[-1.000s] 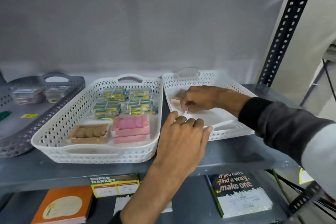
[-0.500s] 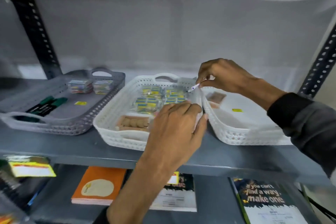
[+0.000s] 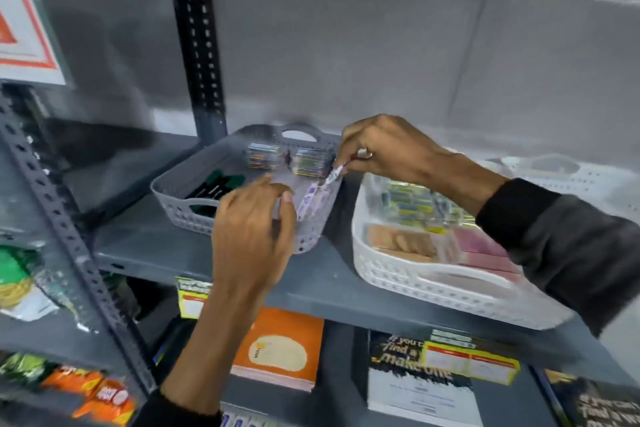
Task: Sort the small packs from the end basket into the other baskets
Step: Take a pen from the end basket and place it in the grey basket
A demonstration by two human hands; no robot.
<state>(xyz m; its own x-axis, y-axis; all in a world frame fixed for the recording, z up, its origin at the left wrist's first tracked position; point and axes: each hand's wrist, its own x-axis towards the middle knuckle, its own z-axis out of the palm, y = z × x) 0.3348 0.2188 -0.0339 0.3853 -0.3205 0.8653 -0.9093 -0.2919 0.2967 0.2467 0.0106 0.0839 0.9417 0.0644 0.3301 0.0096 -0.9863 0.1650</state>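
My right hand (image 3: 384, 149) pinches a small white and purple pack (image 3: 333, 176) above the near right corner of the grey basket (image 3: 173, 192). A blurred white and purple strip (image 3: 311, 199) hangs from it down to the basket wall. My left hand (image 3: 252, 229) is curled just left of that strip, its thumb close to it; whether it grips the strip is unclear. The grey basket holds clear packs (image 3: 264, 154) at the back and dark green items (image 3: 216, 184). To the right stand the middle white basket (image 3: 381, 274) and, blurred, the end white basket (image 3: 588, 180).
The middle basket holds blue and yellow packs (image 3: 412, 201), a brown pack (image 3: 398, 241) and pink boxes (image 3: 481, 250). A black upright (image 3: 199, 55) stands behind the grey basket. Books (image 3: 277, 354) and price tags (image 3: 471, 357) are on the shelf below, snack packets (image 3: 100, 395) at lower left.
The view has swung left. My right hand has carried the small pack from the end basket across the middle basket to the grey basket. My left hand moved left along with it.
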